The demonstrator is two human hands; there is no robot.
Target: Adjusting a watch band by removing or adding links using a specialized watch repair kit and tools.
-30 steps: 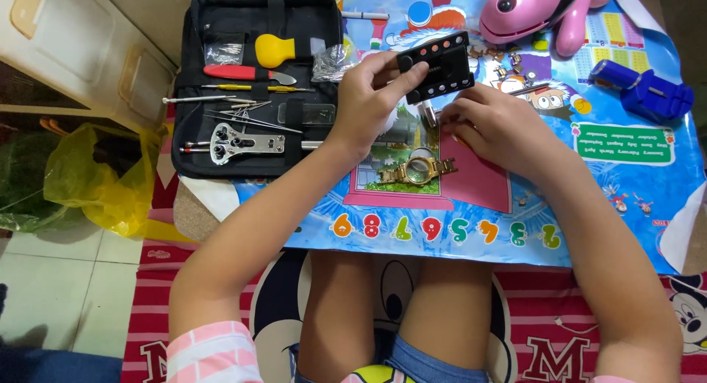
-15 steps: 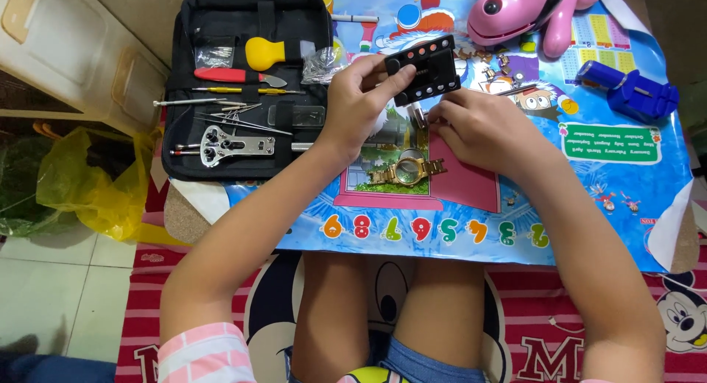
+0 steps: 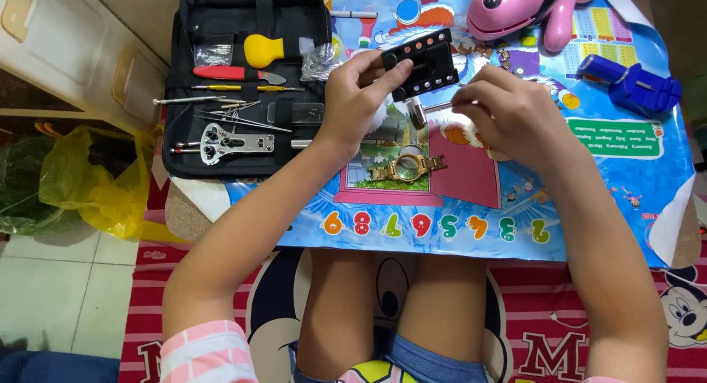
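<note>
Both bare forearms reach forward over the gold watch (image 3: 406, 167), the left hand (image 3: 359, 96) pinching with fingers curled (thumb on top), the right hand (image 3: 508, 110) fisted beside it.

1. Black block (image 3: 421, 62) in left hand (image 3: 353, 99): matt hard plastic, small coloured inserts along one edge.
2. Small hammer (image 3: 427, 110) in right hand (image 3: 508, 114): bright polished metal head and shaft.
3. Watch (image 3: 407, 166): gold-tone metal, glossy links, clear shiny crystal.
4. Play mat (image 3: 589, 206): glossy printed sheet, smooth, looks like laminated paper or vinyl.
5. Tool case (image 3: 184, 59): black woven cloth, matt, with elastic loops.
6. Case opener (image 3: 228, 142): brushed steel, satin sheen.
7. Yellow knob tool (image 3: 263, 50): smooth plastic, slight gloss.
8. Pink toy (image 3: 515, 7): glossy moulded plastic.
9. Blue tool (image 3: 633, 85): semi-gloss plastic.
10. Yellow bag (image 3: 96, 184): thin crinkled plastic film.
</note>
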